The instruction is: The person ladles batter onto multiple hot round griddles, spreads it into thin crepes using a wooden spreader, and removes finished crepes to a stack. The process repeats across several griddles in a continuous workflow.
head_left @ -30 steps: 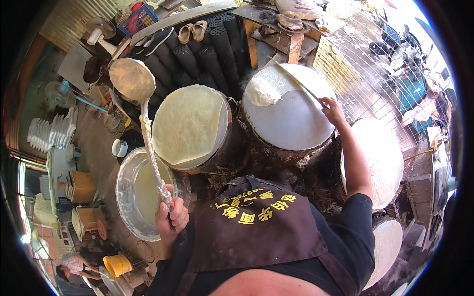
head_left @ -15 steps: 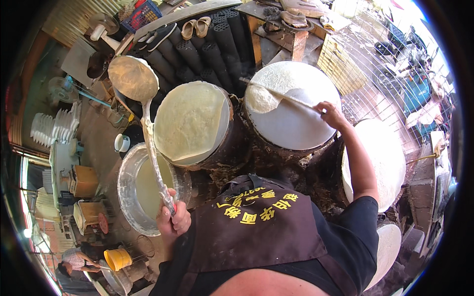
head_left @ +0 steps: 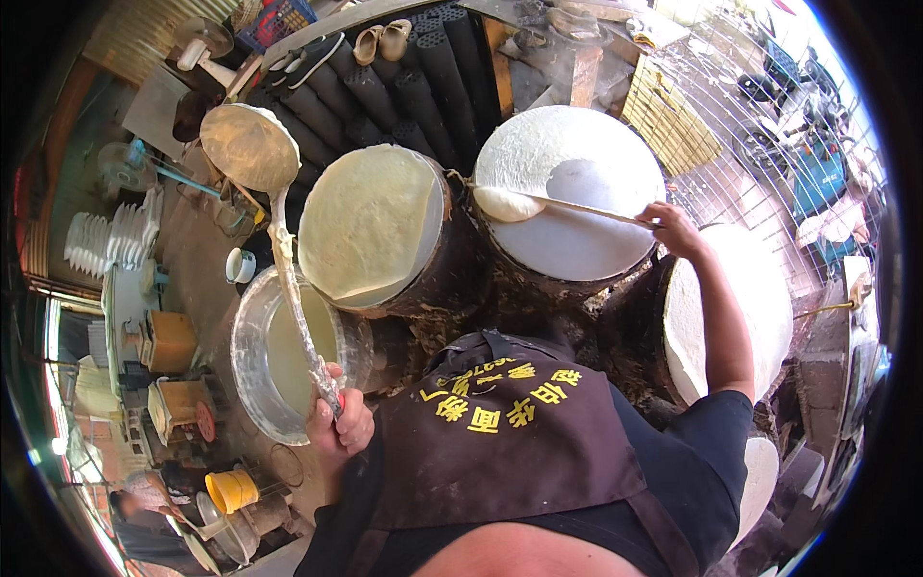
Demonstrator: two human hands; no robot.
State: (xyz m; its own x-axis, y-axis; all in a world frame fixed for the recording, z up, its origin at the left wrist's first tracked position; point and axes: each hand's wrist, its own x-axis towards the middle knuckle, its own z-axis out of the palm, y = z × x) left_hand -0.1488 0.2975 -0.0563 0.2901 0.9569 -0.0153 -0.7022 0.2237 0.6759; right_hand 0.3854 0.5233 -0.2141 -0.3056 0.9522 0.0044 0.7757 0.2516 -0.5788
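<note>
You stand in a food workshop; this is shown by round griddles [head_left: 596, 240] with pale batter [head_left: 370, 216], a tub [head_left: 252, 377] of liquid [head_left: 287, 373] and black coal cylinders [head_left: 439, 77].

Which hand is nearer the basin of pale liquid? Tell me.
Left. The left hand is by the basin, near its right rim; the right hand is farther, beside a griddle.

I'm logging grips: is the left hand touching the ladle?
Touching: the head view shows the left hand wrapped around the near end of the ladle.
</note>
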